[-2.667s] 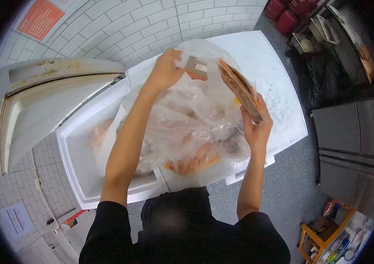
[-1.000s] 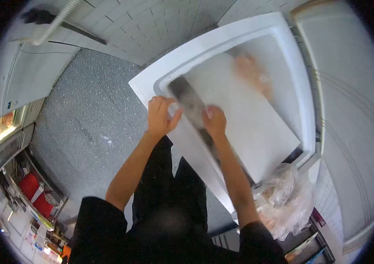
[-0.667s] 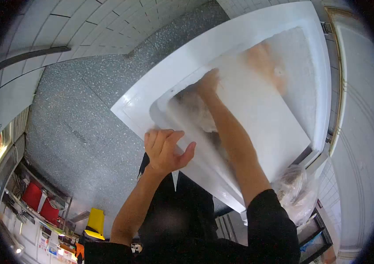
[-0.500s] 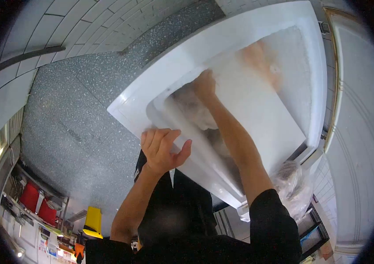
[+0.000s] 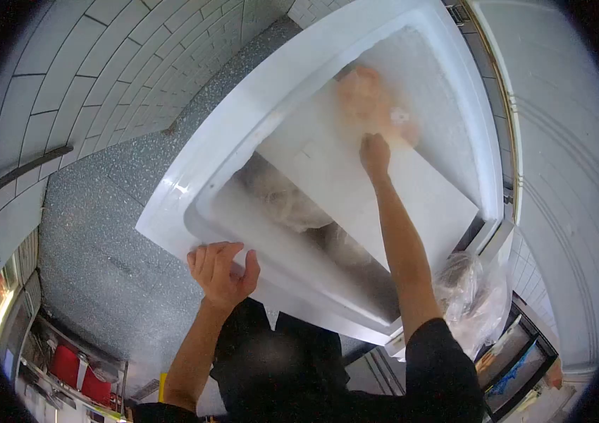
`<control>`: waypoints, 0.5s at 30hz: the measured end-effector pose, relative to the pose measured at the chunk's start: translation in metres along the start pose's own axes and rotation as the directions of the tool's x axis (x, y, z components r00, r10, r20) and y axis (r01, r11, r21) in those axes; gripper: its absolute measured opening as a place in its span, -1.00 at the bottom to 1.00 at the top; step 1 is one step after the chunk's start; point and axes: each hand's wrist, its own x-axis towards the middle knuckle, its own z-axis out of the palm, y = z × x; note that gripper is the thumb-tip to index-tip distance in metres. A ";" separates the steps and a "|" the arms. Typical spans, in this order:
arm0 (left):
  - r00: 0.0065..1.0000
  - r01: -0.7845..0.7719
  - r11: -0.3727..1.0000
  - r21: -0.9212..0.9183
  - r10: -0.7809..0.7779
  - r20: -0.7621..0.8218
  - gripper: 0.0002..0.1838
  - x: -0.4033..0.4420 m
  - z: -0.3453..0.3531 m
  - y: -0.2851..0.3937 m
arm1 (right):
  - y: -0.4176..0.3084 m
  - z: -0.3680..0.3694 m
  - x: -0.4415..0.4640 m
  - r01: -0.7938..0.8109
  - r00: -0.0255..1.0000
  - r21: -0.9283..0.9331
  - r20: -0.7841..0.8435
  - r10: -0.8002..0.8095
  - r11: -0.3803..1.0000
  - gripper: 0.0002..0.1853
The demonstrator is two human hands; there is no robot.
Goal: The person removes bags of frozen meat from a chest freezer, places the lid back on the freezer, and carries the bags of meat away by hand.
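My left hand rests at the near rim of an open white chest freezer, fingers slightly bent and thumb apart, holding nothing. Inside the freezer a flat white board lies slanted. My right hand is closed near the board's far edge; its fingertips are hidden, so what it grips cannot be made out. Just beyond it sits a blurred orange item, hazy with cold mist. On the near side of the board, an opening shows wrapped contents, also misty.
A clear plastic bag with pale contents stands beside the freezer's right end. The raised lid is at the right. Speckled grey floor and a tiled wall lie left. A black-framed rack is at lower right.
My right hand has moved from the board's left corner across to its far edge. More wrapped contents show beside the board. My left hand stays at the rim while the view has shifted.
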 end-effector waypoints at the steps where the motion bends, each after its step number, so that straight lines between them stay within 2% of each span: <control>1: 1.000 -0.015 1.000 0.019 0.015 0.013 -0.74 0.002 0.000 0.000 | 0.000 -0.005 -0.001 -0.043 0.998 -0.010 0.034 0.043 0.999 -0.75; 4: 0.997 -0.016 1.000 0.027 0.014 0.076 -0.77 0.004 -0.002 0.001 | 0.019 -0.005 -0.007 0.019 0.998 0.118 -0.055 -0.013 0.993 -0.76; 8: 0.976 0.012 0.995 0.102 -0.033 0.213 -0.79 0.016 -0.004 0.019 | 0.034 -0.016 -0.043 -0.171 0.981 0.319 -0.032 0.191 0.932 -0.78; 11: 0.951 -0.115 0.990 -0.085 0.134 0.277 -0.74 0.058 0.023 0.058 | 0.045 -0.011 -0.056 -0.285 0.953 0.408 0.027 0.301 0.867 -0.77; 13: 0.933 -0.108 0.950 -0.294 0.199 0.301 -0.72 0.109 0.077 0.090 | 0.044 -0.012 -0.057 -0.318 0.943 0.436 0.056 0.327 0.842 -0.74; 14: 0.924 -0.154 0.960 -0.236 0.224 0.310 -0.69 0.128 0.124 0.091 | 0.042 -0.012 -0.058 -0.380 0.919 0.479 0.100 0.381 0.791 -0.74; 15: 0.896 -0.036 0.978 -0.204 0.122 0.426 -0.57 0.151 0.170 0.089 | 0.040 -0.012 -0.060 -0.436 0.892 0.519 0.141 0.430 0.735 -0.73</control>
